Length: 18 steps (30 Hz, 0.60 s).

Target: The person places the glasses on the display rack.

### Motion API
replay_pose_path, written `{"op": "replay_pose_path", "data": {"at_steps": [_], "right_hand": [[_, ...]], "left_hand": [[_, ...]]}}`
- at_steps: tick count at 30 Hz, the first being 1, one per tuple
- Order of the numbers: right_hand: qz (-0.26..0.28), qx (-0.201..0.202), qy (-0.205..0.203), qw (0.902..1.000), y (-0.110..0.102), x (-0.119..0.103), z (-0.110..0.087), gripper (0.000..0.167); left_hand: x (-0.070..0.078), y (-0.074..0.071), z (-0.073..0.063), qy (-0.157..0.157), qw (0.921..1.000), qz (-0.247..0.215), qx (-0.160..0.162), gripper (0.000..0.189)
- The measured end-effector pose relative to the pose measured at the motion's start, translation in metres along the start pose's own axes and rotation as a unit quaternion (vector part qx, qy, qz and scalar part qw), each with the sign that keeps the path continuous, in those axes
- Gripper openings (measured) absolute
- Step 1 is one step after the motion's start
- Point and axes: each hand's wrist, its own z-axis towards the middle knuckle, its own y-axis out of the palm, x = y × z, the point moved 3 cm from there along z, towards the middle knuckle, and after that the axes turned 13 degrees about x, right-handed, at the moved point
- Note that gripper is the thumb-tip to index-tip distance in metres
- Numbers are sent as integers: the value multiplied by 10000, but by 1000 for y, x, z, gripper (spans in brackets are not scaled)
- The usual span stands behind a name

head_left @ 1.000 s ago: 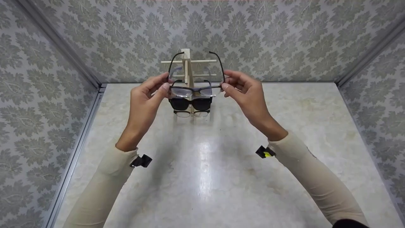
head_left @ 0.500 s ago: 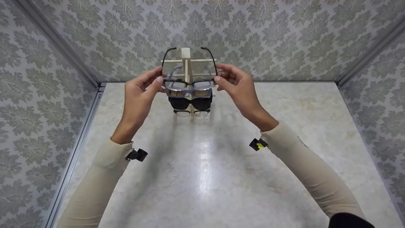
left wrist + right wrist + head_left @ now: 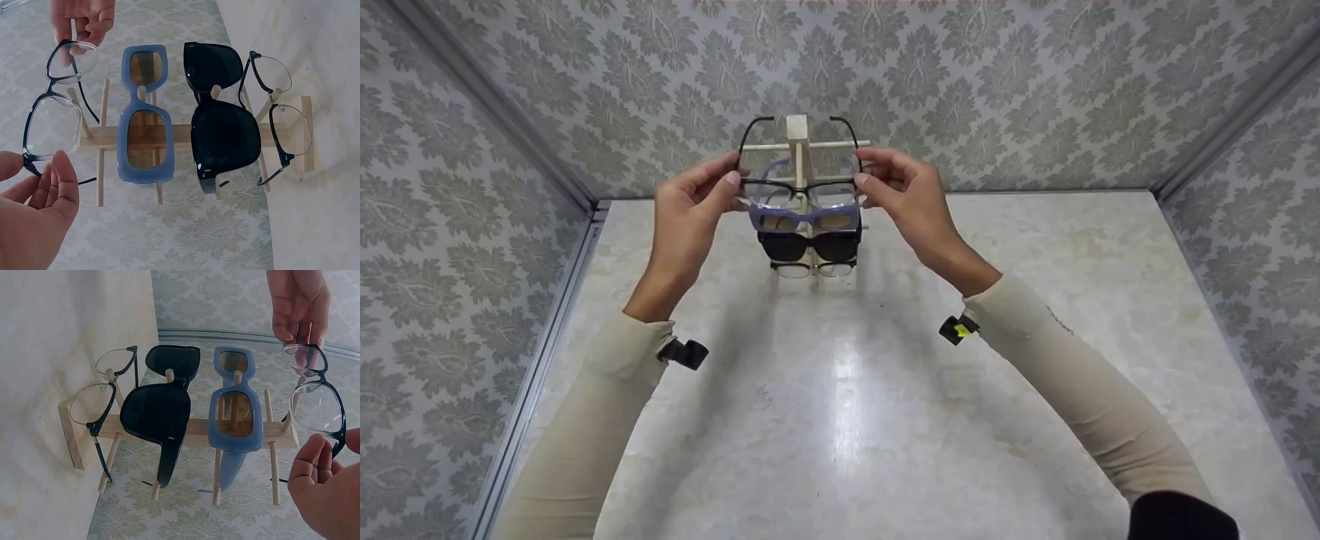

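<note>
My left hand (image 3: 684, 210) pinches one end of a pair of black-topped eyeglasses (image 3: 765, 195) with clear lower rims. The other end is between the thumb and fingers of my right hand (image 3: 909, 199). The eyeglasses face me with temples spread, one either side of the top of a wooden eyewear stand (image 3: 796, 129). In the left wrist view their bridge (image 3: 49, 87) lies close to the stand's top front peg (image 3: 79, 112); whether it touches is unclear. Below hang blue-framed sunglasses (image 3: 125, 143), black sunglasses (image 3: 225, 135) and half-rimmed eyeglasses (image 3: 277, 132).
The stand has rear crossbars (image 3: 840, 143) sticking out to both sides. It stands on a pale marbled table (image 3: 840, 420), near the patterned back wall (image 3: 960, 90). Small black devices (image 3: 684, 352) are worn on both sleeves.
Both hands have moved the eyeglasses back and to the left, up to the stand's top. The blue sunglasses below now show more fully. The lower pairs stay on the stand.
</note>
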Motion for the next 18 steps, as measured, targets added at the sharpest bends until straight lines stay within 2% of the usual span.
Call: {"op": "replay_pose_path", "data": {"at_steps": [18], "right_hand": [[8, 100, 238, 9997, 2, 9, 13, 35]], "left_hand": [[-17, 5, 11, -364, 9992, -136, 16, 39]]}}
